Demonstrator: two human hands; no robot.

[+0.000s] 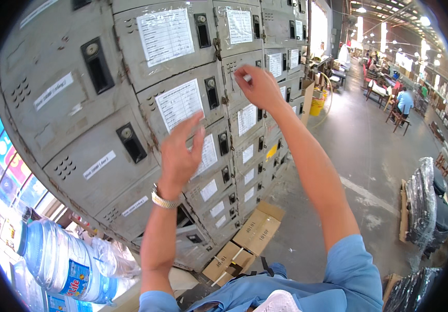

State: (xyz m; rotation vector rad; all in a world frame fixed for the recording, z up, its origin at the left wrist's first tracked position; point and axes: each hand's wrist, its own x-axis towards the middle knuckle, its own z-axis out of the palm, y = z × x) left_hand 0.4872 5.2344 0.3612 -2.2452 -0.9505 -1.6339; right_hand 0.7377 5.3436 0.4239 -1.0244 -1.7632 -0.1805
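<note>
A bank of grey metal lockers fills the view before me, its doors carrying black latches and taped paper sheets. My left hand, with a metal-band watch at the wrist, is raised in front of a printed sheet on one door. Its fingers are stretched and apart, holding nothing. Further right and higher, my right hand is closed in a pinch close to another locker door. A small whitish bit shows at its fingertips, too small to name. Whether either hand touches the doors, I cannot tell.
Large blue water bottles stand at lower left. Opened cardboard boxes lie at the lockers' foot. Plastic-wrapped goods stand at right. A yellow bucket sits beyond the lockers. Far off, a person in blue sits on a chair.
</note>
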